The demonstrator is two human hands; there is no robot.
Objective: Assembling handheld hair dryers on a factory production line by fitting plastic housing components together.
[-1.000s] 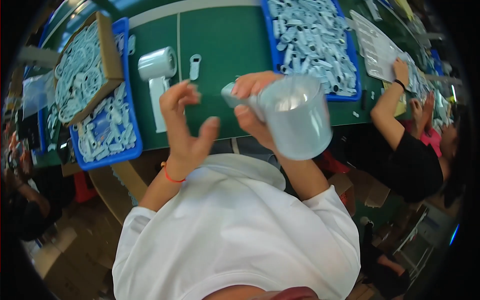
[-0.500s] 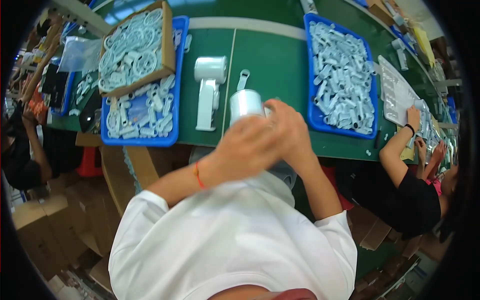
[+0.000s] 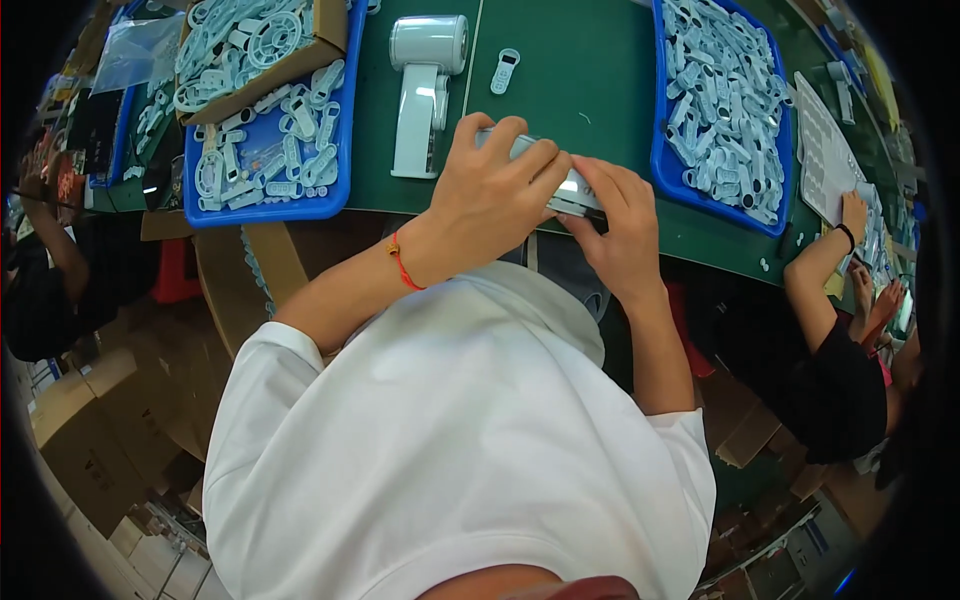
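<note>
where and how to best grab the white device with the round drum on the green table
The white device is probably best taken by its handle, coming from the near side of the green table: the handle is slim and points that way, with the wider drum at the far end.

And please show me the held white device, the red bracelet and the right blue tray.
Held white device (image 3: 574, 194), head view: visible middle part.
Red bracelet (image 3: 402, 267), head view: middle of cord.
Right blue tray (image 3: 713, 204), head view: near wall.
</note>
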